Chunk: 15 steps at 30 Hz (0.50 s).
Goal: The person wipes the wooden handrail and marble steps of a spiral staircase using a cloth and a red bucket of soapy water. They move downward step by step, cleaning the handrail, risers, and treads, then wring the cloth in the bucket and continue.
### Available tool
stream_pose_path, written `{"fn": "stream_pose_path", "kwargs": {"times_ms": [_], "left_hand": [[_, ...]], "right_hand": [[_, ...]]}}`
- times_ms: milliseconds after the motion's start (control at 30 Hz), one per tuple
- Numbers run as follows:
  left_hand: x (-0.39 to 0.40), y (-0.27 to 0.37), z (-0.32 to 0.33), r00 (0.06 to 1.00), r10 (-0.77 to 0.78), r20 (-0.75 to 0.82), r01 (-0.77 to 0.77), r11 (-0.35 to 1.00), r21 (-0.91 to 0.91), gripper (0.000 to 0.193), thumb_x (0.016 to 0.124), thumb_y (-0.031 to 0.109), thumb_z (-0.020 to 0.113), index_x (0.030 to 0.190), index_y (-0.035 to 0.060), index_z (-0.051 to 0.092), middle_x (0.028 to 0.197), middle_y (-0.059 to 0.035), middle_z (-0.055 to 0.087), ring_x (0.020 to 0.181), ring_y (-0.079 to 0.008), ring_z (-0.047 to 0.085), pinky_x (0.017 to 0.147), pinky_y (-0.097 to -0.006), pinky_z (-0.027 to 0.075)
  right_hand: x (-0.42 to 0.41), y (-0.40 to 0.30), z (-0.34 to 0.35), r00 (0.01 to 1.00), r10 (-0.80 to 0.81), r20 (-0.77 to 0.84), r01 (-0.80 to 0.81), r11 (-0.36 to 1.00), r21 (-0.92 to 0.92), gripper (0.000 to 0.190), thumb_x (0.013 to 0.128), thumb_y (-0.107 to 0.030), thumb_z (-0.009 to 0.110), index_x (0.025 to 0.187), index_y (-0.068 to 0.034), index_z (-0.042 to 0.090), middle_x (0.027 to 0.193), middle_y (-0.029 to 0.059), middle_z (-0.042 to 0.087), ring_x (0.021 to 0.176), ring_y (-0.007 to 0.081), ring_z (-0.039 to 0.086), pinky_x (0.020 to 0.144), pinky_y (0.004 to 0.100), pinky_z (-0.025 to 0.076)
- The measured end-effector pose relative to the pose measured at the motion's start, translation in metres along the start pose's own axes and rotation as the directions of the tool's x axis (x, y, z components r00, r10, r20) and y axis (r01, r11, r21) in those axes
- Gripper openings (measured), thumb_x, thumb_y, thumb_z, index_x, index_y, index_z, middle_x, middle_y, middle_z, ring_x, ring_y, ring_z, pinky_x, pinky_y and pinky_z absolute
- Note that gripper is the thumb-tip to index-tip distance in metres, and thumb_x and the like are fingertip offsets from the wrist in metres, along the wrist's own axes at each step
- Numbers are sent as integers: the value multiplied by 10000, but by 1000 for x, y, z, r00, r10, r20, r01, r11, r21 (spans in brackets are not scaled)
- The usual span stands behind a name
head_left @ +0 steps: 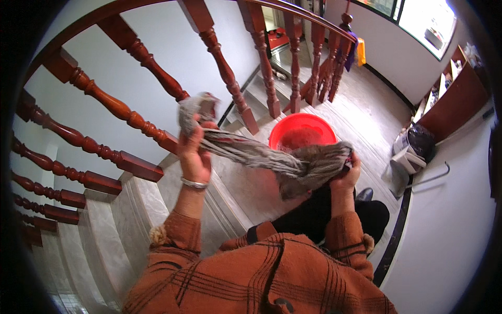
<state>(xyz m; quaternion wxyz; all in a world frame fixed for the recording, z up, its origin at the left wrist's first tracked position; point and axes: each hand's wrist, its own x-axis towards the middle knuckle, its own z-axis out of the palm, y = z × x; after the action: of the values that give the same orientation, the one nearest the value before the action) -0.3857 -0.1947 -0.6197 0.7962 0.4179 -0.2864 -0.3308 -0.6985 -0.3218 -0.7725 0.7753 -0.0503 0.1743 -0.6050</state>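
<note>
A grey cloth (251, 155) with folds is stretched between my two hands, in front of my body. My left hand (194, 155), with a metal band at its wrist, grips the bunched end beside the wooden balusters. On the other side my right hand (347, 172) holds the opposite end, where the cloth hangs wider. Just beyond the cloth stands a round red plastic basin (333, 127) with liquid in it, partly hidden by the cloth.
A staircase railing with turned wooden balusters (113, 106) curves along the left and far side. Pale stone steps (147, 200) descend or rise at left; which, I cannot tell. A long-handled dustpan (396, 178), a bin with a black bag (421, 139) and a wooden shelf (459, 98) stand at right.
</note>
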Motion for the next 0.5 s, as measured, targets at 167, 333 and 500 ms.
{"fn": "stream_pose_path", "kwargs": {"times_ms": [167,333,500], "left_hand": [[24,-18,-46,987,-13,-157,20,999,42,355,937,154,613,1267,45,541,1032,-127,685,914,-190,647,803,-345,534],[32,-93,-155,911,-60,-408,208,921,330,219,866,61,660,1073,7,618,967,-72,669,870,-184,645,788,-349,540],[-23,-145,-166,683,-666,-301,729,595,339,168,902,223,638,946,64,668,919,-73,679,810,-190,663,682,-314,534]], "right_hand": [[-13,-61,37,978,-127,165,116,991,74,415,985,-335,417,1150,-4,606,1129,152,665,1044,299,635,976,445,481],[-34,-41,114,939,33,342,-59,996,67,411,984,-323,449,1176,15,585,1129,166,659,1021,292,643,932,435,506],[-69,2,184,907,263,329,-220,962,-161,435,979,-321,472,1226,28,550,1154,178,646,1032,300,646,934,445,517]]}}
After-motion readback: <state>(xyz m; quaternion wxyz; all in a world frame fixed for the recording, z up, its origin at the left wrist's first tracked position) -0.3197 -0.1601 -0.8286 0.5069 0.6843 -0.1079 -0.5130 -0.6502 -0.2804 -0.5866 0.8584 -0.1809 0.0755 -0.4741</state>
